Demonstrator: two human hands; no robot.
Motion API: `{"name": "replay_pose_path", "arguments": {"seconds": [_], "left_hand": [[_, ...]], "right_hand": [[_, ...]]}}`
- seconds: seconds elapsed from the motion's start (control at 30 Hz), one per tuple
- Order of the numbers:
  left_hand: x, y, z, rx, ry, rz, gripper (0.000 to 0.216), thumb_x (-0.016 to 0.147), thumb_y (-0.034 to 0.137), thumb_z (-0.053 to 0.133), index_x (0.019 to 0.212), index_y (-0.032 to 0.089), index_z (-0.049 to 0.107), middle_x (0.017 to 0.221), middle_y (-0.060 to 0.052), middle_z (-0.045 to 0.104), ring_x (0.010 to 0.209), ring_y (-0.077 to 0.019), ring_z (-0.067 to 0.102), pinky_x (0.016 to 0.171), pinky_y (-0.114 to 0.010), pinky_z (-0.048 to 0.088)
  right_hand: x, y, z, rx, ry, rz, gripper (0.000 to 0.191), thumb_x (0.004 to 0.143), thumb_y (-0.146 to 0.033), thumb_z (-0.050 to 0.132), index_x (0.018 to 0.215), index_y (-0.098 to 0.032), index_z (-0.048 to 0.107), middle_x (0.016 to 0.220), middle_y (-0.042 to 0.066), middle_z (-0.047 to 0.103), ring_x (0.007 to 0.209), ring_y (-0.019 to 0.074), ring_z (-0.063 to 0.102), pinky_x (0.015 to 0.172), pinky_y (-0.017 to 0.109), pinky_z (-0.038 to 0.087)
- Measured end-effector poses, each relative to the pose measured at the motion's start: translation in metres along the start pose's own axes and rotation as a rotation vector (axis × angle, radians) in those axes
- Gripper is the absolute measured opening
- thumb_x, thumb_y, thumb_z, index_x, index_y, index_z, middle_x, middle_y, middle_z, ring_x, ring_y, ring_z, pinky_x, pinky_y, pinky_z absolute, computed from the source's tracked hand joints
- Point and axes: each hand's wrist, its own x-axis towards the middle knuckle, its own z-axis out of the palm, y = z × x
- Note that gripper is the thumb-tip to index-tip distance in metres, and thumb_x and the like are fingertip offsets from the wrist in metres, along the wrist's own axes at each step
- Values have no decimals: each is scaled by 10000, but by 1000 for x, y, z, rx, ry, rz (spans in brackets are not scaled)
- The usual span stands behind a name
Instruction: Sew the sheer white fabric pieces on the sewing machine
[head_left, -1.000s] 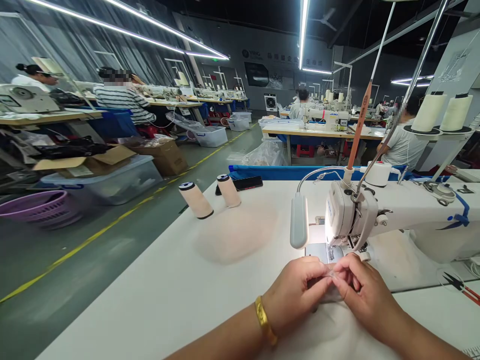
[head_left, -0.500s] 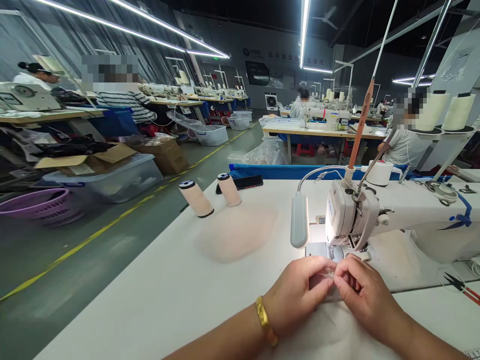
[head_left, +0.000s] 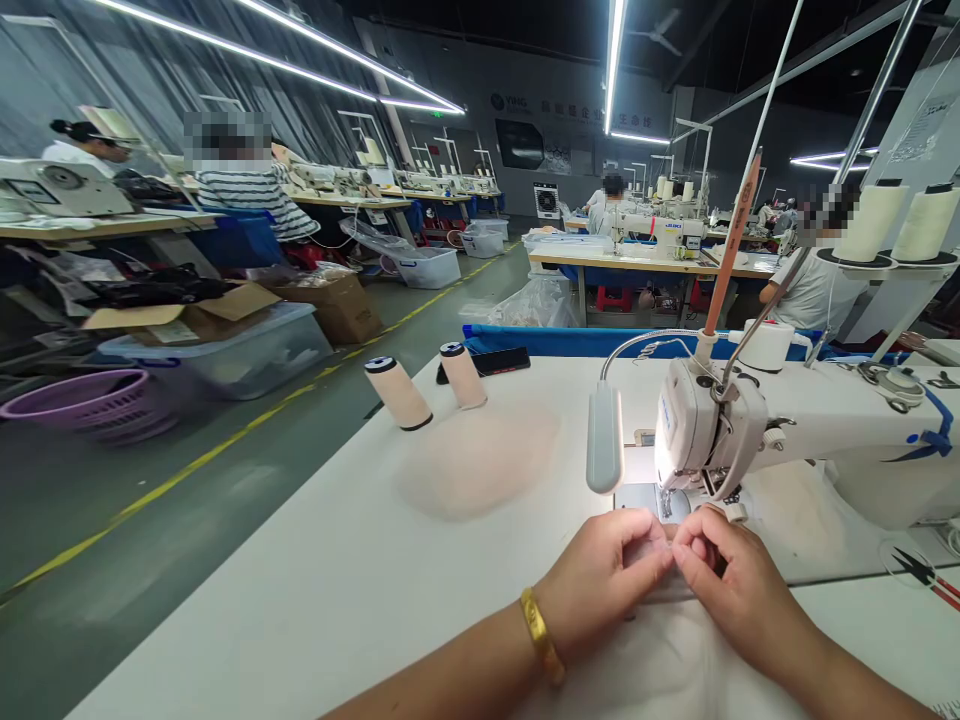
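Pale, thin fabric (head_left: 667,655) hangs from my fingers toward the table's front edge. My left hand (head_left: 607,565), with a gold bracelet on its wrist, pinches the fabric between thumb and fingers. Close beside it, fingertips nearly touching, my right hand (head_left: 731,575) pinches the same cloth. Both hands are just in front of the needle area of a white sewing machine (head_left: 694,430). A small grey lamp (head_left: 604,440) on a bent neck lights that spot. What lies inside the curled fingers is hidden.
Two peach thread cones (head_left: 399,395) stand left on the white table (head_left: 300,610), near a dark phone (head_left: 504,361). A sheer peach piece (head_left: 480,465) lies before them. Red-handled snips (head_left: 926,575) rest at right. Two cream cones (head_left: 870,222) sit on a stand; people work beyond.
My two hands stay close together, pinching the fabric, with the fingertips shifted slightly. The whole view has moved a little, so things appear slightly farther right.
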Motion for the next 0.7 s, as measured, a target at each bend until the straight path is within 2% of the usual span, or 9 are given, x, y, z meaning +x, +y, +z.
{"name": "replay_pose_path", "arguments": {"seconds": [0.17,0.27,0.37,0.43,0.5,0.6,0.7], "left_hand": [[6,-8,9,385,111,112,179,836,253,571,674,198,519,782,-27,603,786,-209,531,752,-342,422],[5,-10,13,573,194,187,8,825,204,600,831,199,601,910,-54,641,836,-232,556,796,-382,431],[1,-12,15,746,289,364,98,862,117,563,869,200,614,940,-66,647,841,-236,566,792,-389,432],[-2,-14,18,776,262,511,199,894,54,494,814,198,606,866,-51,647,781,-214,559,763,-370,437],[-5,-17,19,737,201,581,254,886,11,457,825,195,622,851,-46,660,752,-200,561,745,-355,454],[-7,-18,19,698,160,553,240,904,32,470,830,190,634,900,-58,682,758,-201,575,737,-357,480],[-6,-17,15,692,134,537,219,979,139,515,807,194,638,921,-58,695,780,-210,587,760,-379,493]], "right_hand": [[8,8,8,-241,62,-35,181,924,-199,490,748,-238,504,668,-14,551,646,187,537,607,287,370],[13,13,11,-344,85,-71,151,895,-177,505,757,-238,494,675,-9,570,633,190,559,609,289,368],[13,16,13,-337,105,-45,116,943,-226,509,829,-246,507,623,-29,546,582,190,554,566,278,352],[13,16,12,-323,111,-44,119,964,-242,509,845,-249,504,616,-35,540,563,188,547,549,271,350],[13,16,10,-320,104,-75,133,967,-222,508,837,-246,508,668,-22,568,585,183,560,558,265,369],[13,14,3,-344,45,-151,170,974,-164,482,838,-235,553,791,9,620,645,182,587,589,266,395],[12,16,-5,-396,-46,-210,222,1002,-149,456,873,-230,617,849,32,632,678,191,596,606,280,408]]}}
